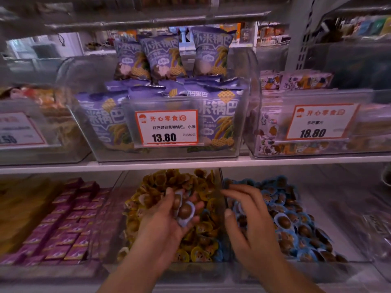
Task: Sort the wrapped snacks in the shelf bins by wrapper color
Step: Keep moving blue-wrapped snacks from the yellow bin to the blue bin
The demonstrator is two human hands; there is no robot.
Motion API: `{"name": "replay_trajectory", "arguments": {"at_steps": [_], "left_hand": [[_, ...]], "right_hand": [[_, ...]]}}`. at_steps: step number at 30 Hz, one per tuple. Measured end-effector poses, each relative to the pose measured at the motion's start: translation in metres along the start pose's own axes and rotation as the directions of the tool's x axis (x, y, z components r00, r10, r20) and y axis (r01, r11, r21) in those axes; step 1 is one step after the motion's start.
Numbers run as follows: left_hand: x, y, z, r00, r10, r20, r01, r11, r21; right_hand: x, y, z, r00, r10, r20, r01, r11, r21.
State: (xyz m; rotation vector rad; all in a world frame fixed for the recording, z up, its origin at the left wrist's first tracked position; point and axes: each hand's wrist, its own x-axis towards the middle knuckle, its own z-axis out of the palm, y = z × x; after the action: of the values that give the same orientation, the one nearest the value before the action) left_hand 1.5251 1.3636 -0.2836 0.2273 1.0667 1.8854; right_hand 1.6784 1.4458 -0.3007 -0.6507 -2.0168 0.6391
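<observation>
Hands work over the lower shelf, where two clear plastic bins sit side by side. The left hand (pixel 169 216) hovers above the clear bin of yellow-wrapped round snacks (pixel 190 246), palm turned up, its fingers curled round a few blue-rimmed snack cups with brown domes (pixel 184 210). The right hand (pixel 251 218) is lowered onto the clear bin of blue-wrapped round snacks (pixel 296 227) to the right, fingers spread and bent with the tips among the wrappers at the bin's near-left corner; whether it has pinched any piece I cannot tell, since the hand covers its own fingertips. A few blue wrappers lie mixed into the yellow heap along its right edge.

Left of the yellow bin, small magenta boxes (pixel 69 227) are stacked in rows. On the shelf above, a clear tub of purple snack bags (pixel 167 85) stands in the middle, fronted by a red-bordered white price card reading 13.80 (pixel 167 127). Right of it, a second clear tub holds pale illustrated packets (pixel 296 81) behind a similar card reading 18.80 (pixel 321 121). At far left another tub is blurred.
</observation>
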Motion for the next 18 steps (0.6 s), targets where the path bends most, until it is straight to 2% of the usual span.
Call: {"name": "replay_trajectory", "arguments": {"at_steps": [1, 3, 4, 5, 6, 7, 8, 9, 10, 12, 14, 15, 18], "left_hand": [[-0.003, -0.004, 0.002, 0.998, 0.052, -0.027, -0.051, 0.998, 0.038], [-0.007, -0.012, 0.005, 0.967, 0.250, -0.051, -0.234, 0.948, 0.215], [-0.010, -0.014, 0.005, 0.923, 0.384, -0.021, -0.350, 0.862, 0.367], [-0.014, -0.016, 0.004, 0.862, 0.504, 0.054, -0.459, 0.730, 0.506], [-0.017, -0.018, 0.004, 0.800, 0.581, 0.149, -0.545, 0.598, 0.588], [-0.020, -0.021, 0.005, 0.761, 0.605, 0.233, -0.597, 0.513, 0.617], [-0.024, -0.024, 0.007, 0.747, 0.594, 0.299, -0.626, 0.475, 0.618], [-0.026, -0.027, 0.009, 0.733, 0.576, 0.361, -0.651, 0.443, 0.616], [-0.028, -0.030, 0.012, 0.716, 0.550, 0.430, -0.678, 0.404, 0.614], [-0.030, -0.035, 0.018, 0.684, 0.475, 0.553, -0.717, 0.299, 0.630], [-0.029, -0.036, 0.020, 0.642, 0.410, 0.648, -0.752, 0.171, 0.636], [-0.028, -0.034, 0.020, 0.620, 0.390, 0.680, -0.770, 0.138, 0.623], [-0.024, -0.026, 0.016, 0.628, 0.358, 0.691, -0.777, 0.241, 0.582]], "right_hand": [[-0.002, -0.008, -0.004, 0.999, -0.002, -0.034, 0.004, 0.999, 0.052], [-0.007, -0.023, -0.009, 0.998, 0.062, -0.019, -0.059, 0.985, 0.161], [-0.009, -0.030, -0.009, 0.988, 0.150, 0.043, -0.155, 0.966, 0.206], [-0.011, -0.036, -0.007, 0.958, 0.260, 0.121, -0.284, 0.919, 0.273], [-0.009, -0.041, -0.004, 0.892, 0.398, 0.212, -0.451, 0.810, 0.376], [-0.007, -0.043, -0.002, 0.808, 0.496, 0.318, -0.588, 0.635, 0.502], [-0.005, -0.045, -0.001, 0.730, 0.538, 0.422, -0.672, 0.450, 0.589], [-0.002, -0.048, -0.003, 0.682, 0.541, 0.492, -0.705, 0.307, 0.639], [0.000, -0.050, -0.003, 0.681, 0.498, 0.538, -0.704, 0.239, 0.669], [0.002, -0.051, -0.001, 0.711, 0.473, 0.520, -0.667, 0.217, 0.713], [0.002, -0.045, 0.000, 0.711, 0.518, 0.476, -0.637, 0.189, 0.747], [0.002, -0.039, -0.001, 0.717, 0.522, 0.462, -0.634, 0.212, 0.744], [0.019, -0.033, -0.014, 0.746, 0.559, 0.361, -0.613, 0.366, 0.700]]}}
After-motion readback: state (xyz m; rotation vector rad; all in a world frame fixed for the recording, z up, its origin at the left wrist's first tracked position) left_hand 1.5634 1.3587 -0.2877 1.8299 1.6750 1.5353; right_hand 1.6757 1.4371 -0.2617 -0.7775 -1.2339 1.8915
